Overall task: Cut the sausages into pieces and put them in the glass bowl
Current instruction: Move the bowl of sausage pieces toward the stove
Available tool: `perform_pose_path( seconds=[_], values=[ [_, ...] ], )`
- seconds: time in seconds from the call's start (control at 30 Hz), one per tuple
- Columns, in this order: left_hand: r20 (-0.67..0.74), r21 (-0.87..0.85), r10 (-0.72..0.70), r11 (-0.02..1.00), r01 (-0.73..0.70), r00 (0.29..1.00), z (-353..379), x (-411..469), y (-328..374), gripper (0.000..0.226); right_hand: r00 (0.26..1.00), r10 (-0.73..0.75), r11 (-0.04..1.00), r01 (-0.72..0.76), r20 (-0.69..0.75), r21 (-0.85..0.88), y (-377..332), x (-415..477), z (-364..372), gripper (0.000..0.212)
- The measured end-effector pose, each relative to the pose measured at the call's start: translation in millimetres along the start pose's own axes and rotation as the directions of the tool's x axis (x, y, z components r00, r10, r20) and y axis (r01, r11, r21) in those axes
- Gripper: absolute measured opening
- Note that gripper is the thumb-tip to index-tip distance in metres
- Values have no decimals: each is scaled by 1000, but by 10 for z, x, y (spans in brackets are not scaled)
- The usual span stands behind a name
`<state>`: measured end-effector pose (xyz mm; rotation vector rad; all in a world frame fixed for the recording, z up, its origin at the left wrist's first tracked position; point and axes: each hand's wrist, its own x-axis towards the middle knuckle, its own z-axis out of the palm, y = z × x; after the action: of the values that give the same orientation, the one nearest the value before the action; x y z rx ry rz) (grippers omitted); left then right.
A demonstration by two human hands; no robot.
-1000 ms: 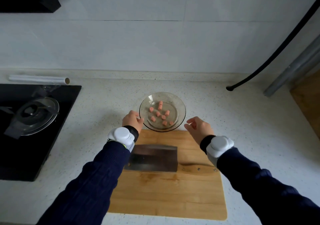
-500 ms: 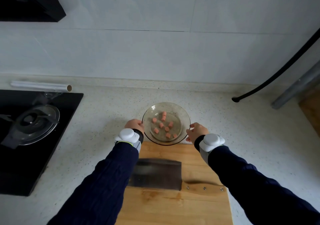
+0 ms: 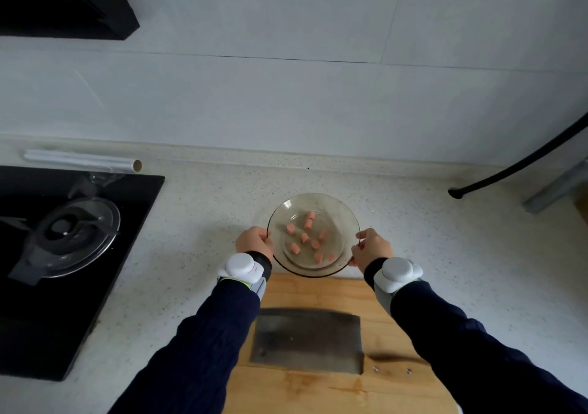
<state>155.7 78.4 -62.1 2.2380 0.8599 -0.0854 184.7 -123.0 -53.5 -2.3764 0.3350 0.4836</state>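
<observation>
Now we hold the glass bowl [image 3: 338,209] between both hands, left hand [image 3: 254,241] curled on its left rim, right hand [image 3: 370,249] on its right; it lies straight ahead, just beyond the far edge of the cutting board [image 3: 318,292], sausage pieces [image 3: 304,238] inside.

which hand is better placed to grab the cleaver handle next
Probably the right hand. The cleaver lies on the cutting board with its handle on the right, beside the right forearm. The left hand would cross the blade. Both grip the glass bowl.
</observation>
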Motion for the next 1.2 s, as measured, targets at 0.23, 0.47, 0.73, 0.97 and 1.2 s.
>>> perform_pose_path(
  seconds=[0.23, 0.47, 0.73, 0.97, 1.2],
  values=[
    [-107, -54, -14, 998, 8, 994, -487, 309, -263, 24, 996, -91, 995, 90, 24, 54, -590, 13, 329, 33],
    [-192, -12, -33, 999, 31, 981, -952, 634, -398, 21, 984, -168, 982, 162, 55, 93, -1177, 165, 686, 33],
    [-245, -25, -87, 996, 83, 966, -1193, 1029, -549, 27, 984, -160, 980, 149, 81, 129, -1579, 337, 1080, 34],
    [-207, -37, -114, 993, 108, 972, -1277, 1279, -657, 33, 986, -139, 987, 132, 87, 88, -1730, 453, 1357, 34],
    [-182, -37, -119, 993, 115, 976, -1237, 1464, -736, 33, 988, -132, 991, 131, 74, 21, -1791, 608, 1472, 34]
  ],
)
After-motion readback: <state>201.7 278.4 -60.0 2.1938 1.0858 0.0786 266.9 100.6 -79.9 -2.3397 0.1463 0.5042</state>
